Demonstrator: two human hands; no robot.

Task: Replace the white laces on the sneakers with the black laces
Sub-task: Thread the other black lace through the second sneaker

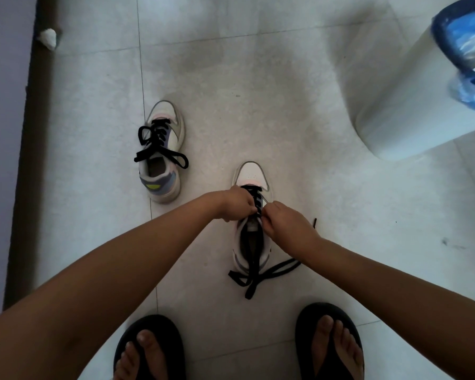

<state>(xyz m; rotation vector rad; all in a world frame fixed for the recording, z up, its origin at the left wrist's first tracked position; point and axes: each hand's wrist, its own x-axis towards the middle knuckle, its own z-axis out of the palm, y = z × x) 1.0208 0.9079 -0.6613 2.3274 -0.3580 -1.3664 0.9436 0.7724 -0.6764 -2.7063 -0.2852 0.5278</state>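
A single wide-angle view is taken from the person's head, aimed steeply down at a tiled floor (258, 91). The frame is entered from the bottom by both forearms, and the left hand (237, 202) and right hand (284, 222) are caught near its centre, close to the lens. The person's own sandalled feet (329, 344) are seen at the lower edge. Straight lines are bowed toward the edges. No second view is provided.
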